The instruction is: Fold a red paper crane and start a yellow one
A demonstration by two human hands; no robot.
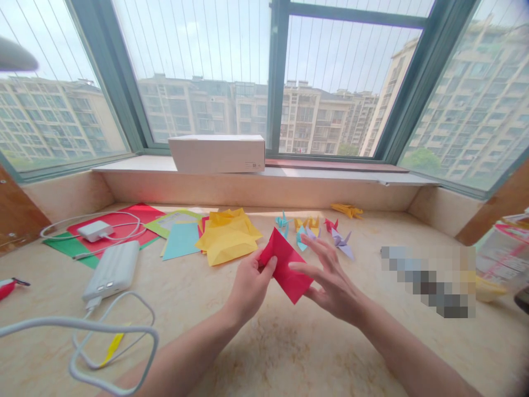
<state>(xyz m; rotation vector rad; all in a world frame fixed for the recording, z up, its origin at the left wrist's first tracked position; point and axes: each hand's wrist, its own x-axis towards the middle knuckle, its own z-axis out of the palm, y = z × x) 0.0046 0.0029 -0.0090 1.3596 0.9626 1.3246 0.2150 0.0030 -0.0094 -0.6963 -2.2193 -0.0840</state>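
Note:
A red sheet of origami paper (289, 270), creased and partly folded, is held up over the counter. My left hand (253, 278) pinches its left edge, with the thumb on the front face. My right hand (333, 278) is at the paper's right side, fingers spread; one fingertip reaches the front face, and the thumb is near the lower right edge. Behind the paper stand several small folded paper cranes, among them a lilac crane (342, 240), a red crane (331, 225) and a teal crane (282, 219).
Yellow creased papers (229, 237) and a light blue sheet (182, 241) lie left of centre. A white power bank (113, 270) and its looping white cable (115, 326) occupy the left side. A white box (217, 154) rests on the sill. A blurred patch (430, 281) covers something at right.

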